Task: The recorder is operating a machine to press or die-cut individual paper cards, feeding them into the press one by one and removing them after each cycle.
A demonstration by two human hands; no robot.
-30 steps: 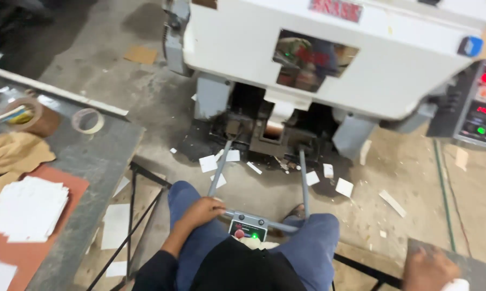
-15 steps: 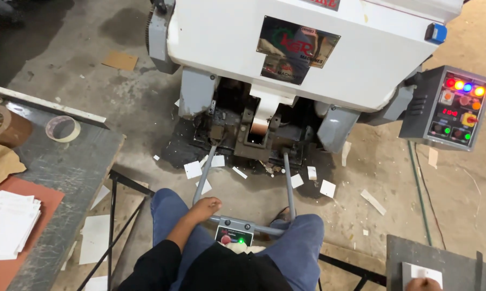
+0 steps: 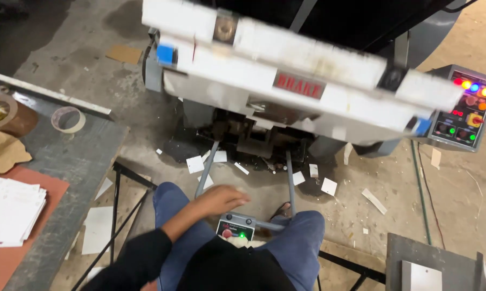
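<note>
1. The machine [image 3: 307, 91] is seen as painted metal, its white coat scuffed and stained.
2. The two rods [image 3: 289, 178] below it are shown as bare grey metal, dull in finish.
3. The small control box [image 3: 235, 228] is seen as dark and matt, with glossy buttons.
4. The trousers [image 3: 302, 242] are shown as blue denim cloth.
5. The floor [image 3: 361, 210] is seen as rough, dusty concrete.
6. The stacked sheets [image 3: 11, 210] are shown as matt white paper, lying on a grey table [image 3: 76, 161].
7. The tape roll [image 3: 67, 119] is seen as semi-clear and glossy.
</note>
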